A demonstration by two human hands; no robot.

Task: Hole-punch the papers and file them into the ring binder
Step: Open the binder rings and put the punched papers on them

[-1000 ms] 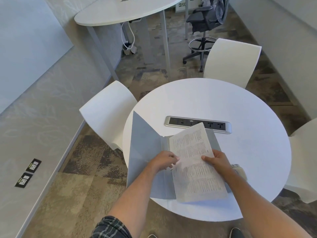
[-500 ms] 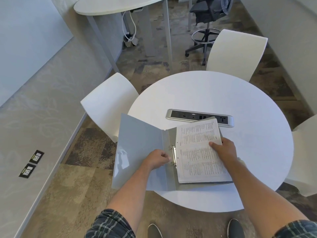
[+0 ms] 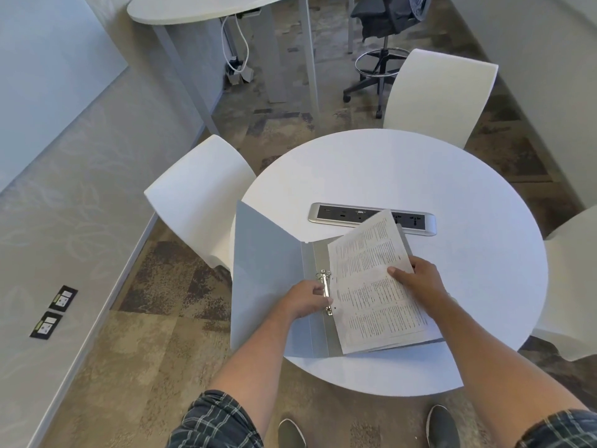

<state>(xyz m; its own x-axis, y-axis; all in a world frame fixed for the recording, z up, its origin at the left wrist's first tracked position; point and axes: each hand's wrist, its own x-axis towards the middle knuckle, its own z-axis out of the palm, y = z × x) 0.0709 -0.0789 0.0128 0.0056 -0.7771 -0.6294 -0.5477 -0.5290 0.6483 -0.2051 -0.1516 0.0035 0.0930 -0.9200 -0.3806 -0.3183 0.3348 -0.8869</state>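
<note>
Both bare forearms are reaching forward from plaid sleeves, the left hand (image 3: pixel 308 300) curling its fingers around the metal rings (image 3: pixel 327 291), the right hand (image 3: pixel 416 279) pinching the papers (image 3: pixel 371 286), thumb pressing on top.

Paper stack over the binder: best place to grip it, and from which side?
Probably the free right edge of the paper stack, coming from the right, where the right hand already pinches it. The punched left edge must stay clear to meet the rings, which the left hand holds; the stack lies skewed over the ring binder.
</note>
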